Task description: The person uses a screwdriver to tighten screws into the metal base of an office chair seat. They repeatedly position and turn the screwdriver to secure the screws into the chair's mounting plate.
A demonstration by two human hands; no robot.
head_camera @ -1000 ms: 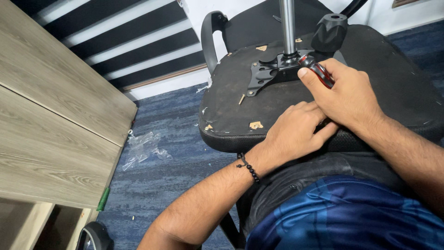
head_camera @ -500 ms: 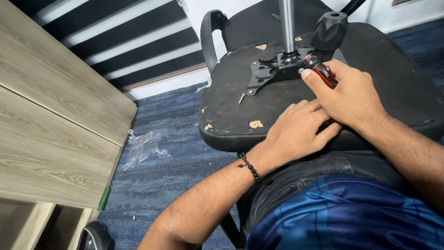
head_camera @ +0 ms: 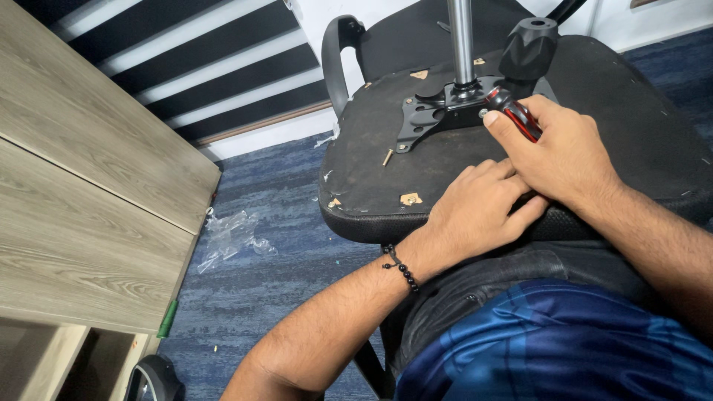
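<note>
Screwdriver (head_camera: pixel 512 113), clamped in my right hand (head_camera: pixel 564 152), sits at the bracket (head_camera: pixel 445 115) on the upturned seat (head_camera: pixel 386 174), my left hand (head_camera: pixel 479 212) flat beside it; any tilt could slip the tip off.

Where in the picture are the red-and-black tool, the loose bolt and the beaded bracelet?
red-and-black tool (head_camera: pixel 518 116), head view, on its striped handle.
loose bolt (head_camera: pixel 388 157), head view, on its shaft.
beaded bracelet (head_camera: pixel 401 268), head view, on the beads across the wrist.
</note>
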